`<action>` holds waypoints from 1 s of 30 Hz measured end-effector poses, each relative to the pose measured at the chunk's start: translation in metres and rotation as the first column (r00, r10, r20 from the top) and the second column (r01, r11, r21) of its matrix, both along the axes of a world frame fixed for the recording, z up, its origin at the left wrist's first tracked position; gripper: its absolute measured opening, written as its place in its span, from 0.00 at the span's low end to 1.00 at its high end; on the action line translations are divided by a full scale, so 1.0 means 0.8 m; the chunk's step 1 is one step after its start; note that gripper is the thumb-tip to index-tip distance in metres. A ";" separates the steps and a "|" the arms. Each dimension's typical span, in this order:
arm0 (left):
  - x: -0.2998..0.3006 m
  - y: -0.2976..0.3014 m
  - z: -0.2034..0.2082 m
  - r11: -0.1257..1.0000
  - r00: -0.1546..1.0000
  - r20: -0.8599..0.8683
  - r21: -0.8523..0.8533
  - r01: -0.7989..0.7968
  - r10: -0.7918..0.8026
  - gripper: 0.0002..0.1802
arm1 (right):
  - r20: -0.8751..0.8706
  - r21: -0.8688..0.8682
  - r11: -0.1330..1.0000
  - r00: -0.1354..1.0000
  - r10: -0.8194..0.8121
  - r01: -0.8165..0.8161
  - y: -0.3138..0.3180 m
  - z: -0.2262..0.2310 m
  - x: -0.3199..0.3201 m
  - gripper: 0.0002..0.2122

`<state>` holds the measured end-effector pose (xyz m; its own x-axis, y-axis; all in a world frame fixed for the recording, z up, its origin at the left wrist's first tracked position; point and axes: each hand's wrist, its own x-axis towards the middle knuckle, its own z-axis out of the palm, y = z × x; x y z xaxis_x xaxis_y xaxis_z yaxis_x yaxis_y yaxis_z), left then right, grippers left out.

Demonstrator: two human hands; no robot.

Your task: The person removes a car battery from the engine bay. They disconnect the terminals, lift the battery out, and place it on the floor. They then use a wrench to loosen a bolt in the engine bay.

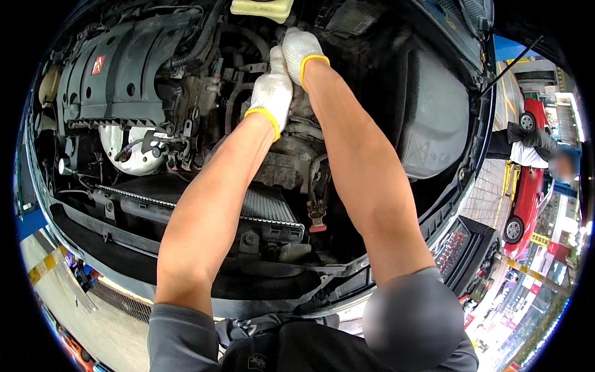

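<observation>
Both arms reach deep into a car's engine bay. My left hand (271,93), in a white knit glove with a yellow cuff, is closed among the hoses and metal parts, its thumb side upward. Just beside it and slightly farther in, my right hand (304,51) wears a matching glove and is also closed. The two gloves touch or nearly touch. Whatever they grip is hidden beneath the gloves. Close to the left hand run dark hoses (238,93). A pale yellow plastic reservoir (263,8) sits just beyond the hands.
A dark engine cover (118,71) lies at the left, a grey plastic box cover (436,115) at the right. The radiator (266,204) spans the near side. A tool tray (455,248) stands by the front right corner. Another person (530,149) and a red car (530,204) are farther right.
</observation>
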<state>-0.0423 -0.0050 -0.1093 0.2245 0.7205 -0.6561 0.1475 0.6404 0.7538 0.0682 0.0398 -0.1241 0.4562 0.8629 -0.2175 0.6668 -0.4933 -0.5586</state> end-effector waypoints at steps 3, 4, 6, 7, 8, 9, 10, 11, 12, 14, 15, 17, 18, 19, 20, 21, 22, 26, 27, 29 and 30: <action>0.004 -0.010 0.002 0.993 0.985 0.152 -0.094 -0.070 0.084 0.43 | -0.083 0.038 0.999 0.996 0.013 -0.010 0.003 0.000 0.002 0.18; 0.008 -0.015 0.004 0.987 0.975 0.184 -0.125 -0.102 0.124 0.44 | -0.220 0.080 0.994 0.974 -0.053 0.072 0.005 0.003 -0.004 0.22; 0.017 -0.021 0.007 0.969 0.948 0.245 -0.191 -0.159 0.204 0.44 | -0.338 -0.010 0.996 0.938 -0.082 0.084 0.005 0.014 -0.004 0.22; 0.018 -0.020 0.008 0.974 0.943 0.266 -0.160 -0.160 0.198 0.48 | -0.453 -0.075 0.987 0.876 -0.162 0.144 0.002 0.035 -0.010 0.23; 0.020 -0.022 0.010 0.974 0.951 0.235 -0.155 -0.165 0.198 0.49 | -0.428 -0.067 0.992 0.895 -0.125 0.107 0.002 0.035 -0.007 0.24; 0.024 -0.025 0.012 0.974 0.958 0.205 -0.149 -0.171 0.199 0.51 | -0.401 -0.059 0.996 0.912 -0.086 0.068 0.001 0.037 -0.003 0.25; 0.025 -0.028 0.018 0.975 0.966 0.170 -0.141 -0.172 0.195 0.52 | -0.379 -0.051 0.998 0.924 -0.051 0.035 -0.001 0.038 0.002 0.26; 0.020 -0.020 0.008 0.997 0.994 -0.098 0.064 -0.031 0.037 0.54 | -0.354 -0.088 0.996 0.934 -0.059 0.030 0.000 0.041 0.005 0.27; 0.011 -0.005 -0.014 0.974 0.966 -0.256 0.201 0.101 -0.047 0.46 | -0.304 -0.103 0.995 0.953 -0.022 -0.010 -0.001 0.041 0.006 0.27; -0.006 0.001 -0.017 0.799 0.923 -0.373 0.582 0.152 0.096 0.34 | -0.199 -0.134 0.989 0.980 0.029 -0.057 -0.006 0.040 0.018 0.27; -0.010 0.009 -0.015 0.779 0.946 -0.307 0.616 0.115 0.103 0.23 | -0.028 -0.186 0.973 0.991 0.131 -0.134 -0.001 0.033 0.028 0.26; -0.015 0.026 -0.036 0.599 0.943 -0.316 0.777 0.194 0.104 0.23 | 0.191 -0.087 0.942 0.923 0.335 -0.324 -0.006 0.035 0.030 0.24; -0.014 0.034 -0.050 0.514 0.930 -0.358 0.815 0.267 0.086 0.25 | 0.252 -0.140 0.903 0.867 0.429 -0.407 -0.009 0.046 0.027 0.24; -0.009 0.036 -0.053 0.588 0.920 -0.390 0.753 0.294 0.039 0.28 | 0.355 -0.174 0.849 0.772 0.527 -0.499 -0.014 0.051 0.027 0.22; -0.002 0.042 -0.066 0.583 0.933 -0.357 0.766 0.270 0.037 0.30 | 0.389 -0.209 0.831 0.736 0.554 -0.515 -0.014 0.059 0.026 0.22; 0.005 0.046 -0.080 0.601 0.931 -0.362 0.755 0.262 0.049 0.30 | 0.405 -0.207 0.840 0.737 0.541 -0.502 -0.017 0.061 0.023 0.22; 0.016 0.052 -0.091 0.614 0.931 -0.361 0.748 0.252 0.058 0.30 | 0.427 -0.202 0.851 0.738 0.522 -0.485 -0.019 0.060 0.025 0.22; 0.033 0.088 -0.126 0.631 0.941 -0.338 0.737 0.243 0.033 0.25 | 0.080 -0.191 0.982 0.997 -0.002 0.018 0.006 0.042 0.003 0.29; 0.031 0.091 -0.130 0.597 0.924 -0.382 0.744 0.299 0.012 0.24 | 0.014 -0.208 0.978 0.999 -0.029 0.031 0.007 0.045 0.004 0.30; 0.025 0.094 -0.133 0.528 0.884 -0.467 0.746 0.406 -0.020 0.22 | -0.327 -0.247 0.969 0.941 -0.088 0.005 -0.003 0.066 0.006 0.24; 0.027 0.097 -0.133 0.511 0.888 -0.460 0.759 0.404 -0.019 0.20 | -0.317 -0.197 0.978 0.948 -0.004 -0.062 0.004 0.039 0.015 0.21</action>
